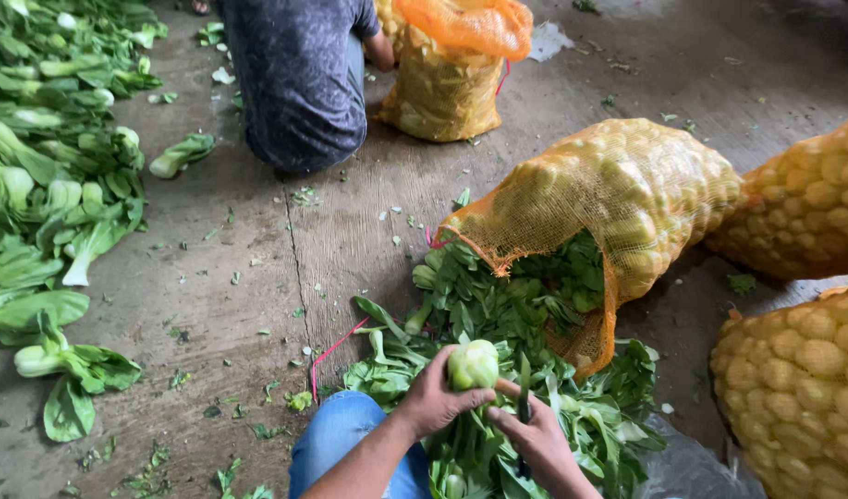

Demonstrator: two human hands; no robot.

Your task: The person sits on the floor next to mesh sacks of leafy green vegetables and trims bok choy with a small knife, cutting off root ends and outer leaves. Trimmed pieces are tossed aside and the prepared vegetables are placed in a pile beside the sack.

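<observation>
Far left, a big spread of loose bok choy (45, 176) lay on the concrete floor (230, 305), stems pale, leaves dark green, w/ one stray head (182, 154) lying apart near the top and another (68, 365) at the lower left; small leaf scraps were scattered all over the floor. Top centre, another person (299, 79) in a dark speckled shirt crouched w/ back to the camera, next to an orange mesh sack (447, 79) standing upright, top open. Lower centre, the wearer's blue-jeaned knee (336, 439) showed at the bottom edge. Just right of it, the left hand (438, 402) was curled around the base of a pale green bok choy head (473, 365), fingers wrapped under it, holding it up over a pile of green leaves (498, 370). The right hand (535, 434) sat just beside, closed on a dark knife (524, 393) w/ the blade pointing up, close by the head's right side; whether blade touched the veg couldn't be told. A thin pink string (336, 346) ran along the floor left of the pile. Behind the pile, an opened orange mesh sack (618, 208) lay on its side, greens spilling from its mouth. Right side: two more full mesh sacks, one upper right (807, 208), one lower right (798, 388), both packed tight.
</observation>
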